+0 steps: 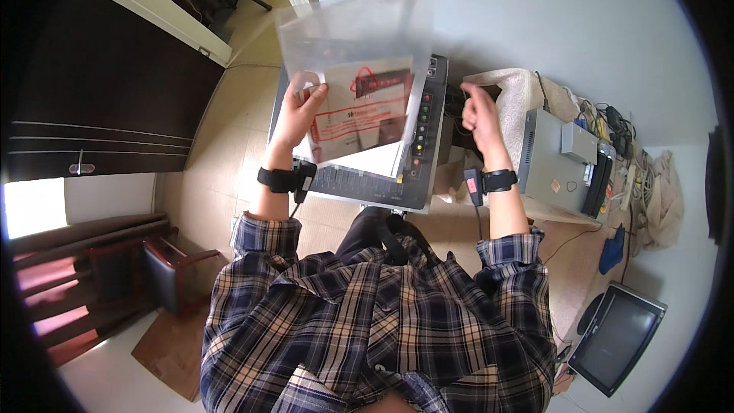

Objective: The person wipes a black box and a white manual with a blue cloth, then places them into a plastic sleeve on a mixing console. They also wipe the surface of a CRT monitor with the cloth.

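My left hand (301,109) pinches the left edge of a translucent plastic bag (355,40) with red printing, raised over a dark audio mixing console (350,183). Through the film show pale and dark flat shapes; whether they are inside the bag or behind it I cannot tell. A white sheet (373,158) lies on the console below the bag. My right hand (480,112) is off to the right of the console, with nothing seen in it, its index finger partly extended and the others curled. Both wrists wear black straps with small devices.
On the right, a cloth-covered surface (513,86) bears a grey metal box (550,166), a small grey box (579,142) and tangled cables (619,120). A monitor (618,338) stands lower right. At left are a dark door (109,80) and a chair (166,275).
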Action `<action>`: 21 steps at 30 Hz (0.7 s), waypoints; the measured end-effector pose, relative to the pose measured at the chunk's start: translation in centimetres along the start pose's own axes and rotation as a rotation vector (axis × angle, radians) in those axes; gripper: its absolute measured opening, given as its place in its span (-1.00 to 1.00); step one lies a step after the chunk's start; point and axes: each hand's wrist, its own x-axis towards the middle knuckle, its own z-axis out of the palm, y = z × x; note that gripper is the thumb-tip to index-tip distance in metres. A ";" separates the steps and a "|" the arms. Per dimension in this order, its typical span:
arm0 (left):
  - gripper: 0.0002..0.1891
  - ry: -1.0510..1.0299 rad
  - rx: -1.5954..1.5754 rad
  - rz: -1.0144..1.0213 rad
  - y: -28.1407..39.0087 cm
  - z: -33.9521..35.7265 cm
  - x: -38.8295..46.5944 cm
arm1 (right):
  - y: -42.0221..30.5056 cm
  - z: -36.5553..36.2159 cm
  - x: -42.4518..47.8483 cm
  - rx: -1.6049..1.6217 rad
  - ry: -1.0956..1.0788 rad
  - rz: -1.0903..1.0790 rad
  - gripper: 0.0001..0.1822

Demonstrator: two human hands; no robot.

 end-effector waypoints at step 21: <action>-0.67 0.733 -0.341 -0.252 -19.4 0.3 -8.1 | 15.5 7.2 -0.4 -0.721 0.079 0.050 -0.73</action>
